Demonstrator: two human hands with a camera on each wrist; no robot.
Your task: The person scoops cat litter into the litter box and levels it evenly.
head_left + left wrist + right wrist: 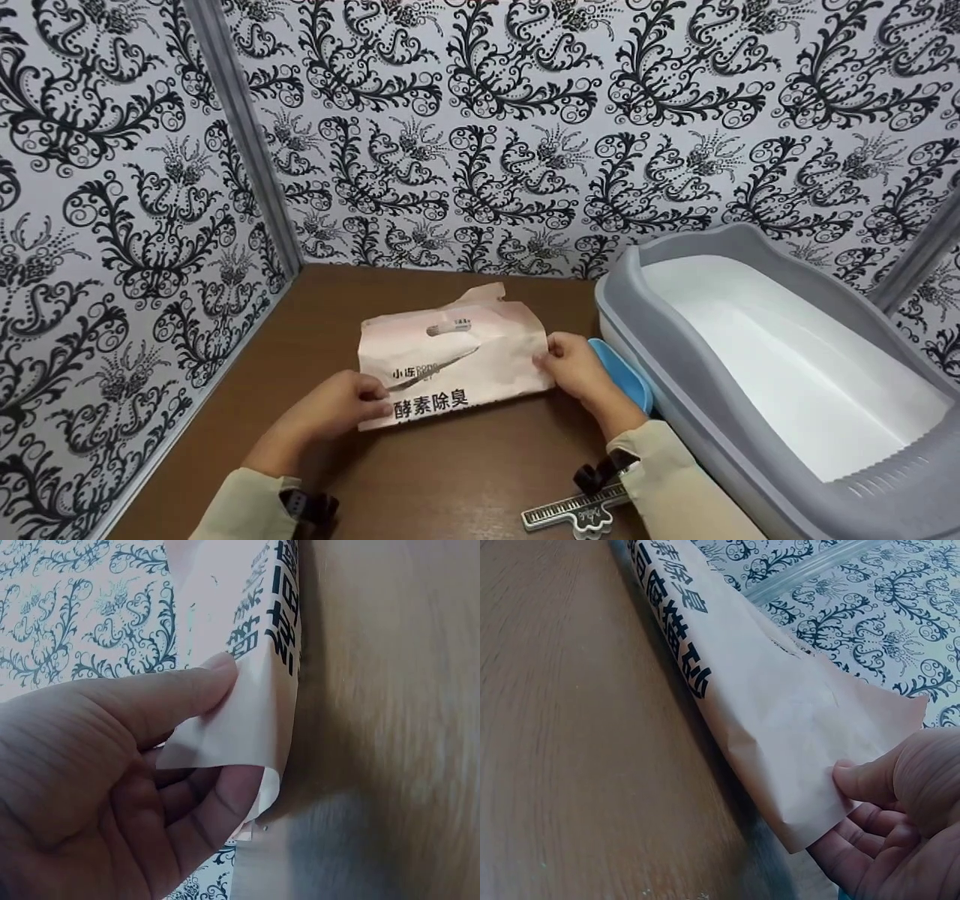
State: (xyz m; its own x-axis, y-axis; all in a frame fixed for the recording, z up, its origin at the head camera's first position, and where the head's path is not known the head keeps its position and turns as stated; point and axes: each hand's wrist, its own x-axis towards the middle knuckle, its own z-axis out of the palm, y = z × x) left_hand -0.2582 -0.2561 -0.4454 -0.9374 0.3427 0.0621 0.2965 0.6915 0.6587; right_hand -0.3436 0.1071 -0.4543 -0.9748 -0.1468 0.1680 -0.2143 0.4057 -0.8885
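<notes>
A pale pink cat litter bag (pixel 502 352) with black printed characters, a handle slot and a slit across its front lies flat and folded over, close above the brown table. At its left edge, my left hand (pixel 352 405) pinches the bag, thumb on top and fingers underneath. My right hand (pixel 574 364) pinches the opposite edge in the same manner. In the left wrist view the folded end of the bag (pixel 232 727) curls open between thumb and fingers. The right wrist view has the right thumb (pixel 866 778) pressed on the bag's corner.
To the right stands a large litter box (pixel 675 337) with a grey rim and white inside. A blue plastic piece (pixel 626 375) sits against its side, behind my right wrist. A clip with a piano-key pattern (pixel 577 512) lies near the front. Patterned walls (pixel 450 150) enclose the table (pixel 465 480).
</notes>
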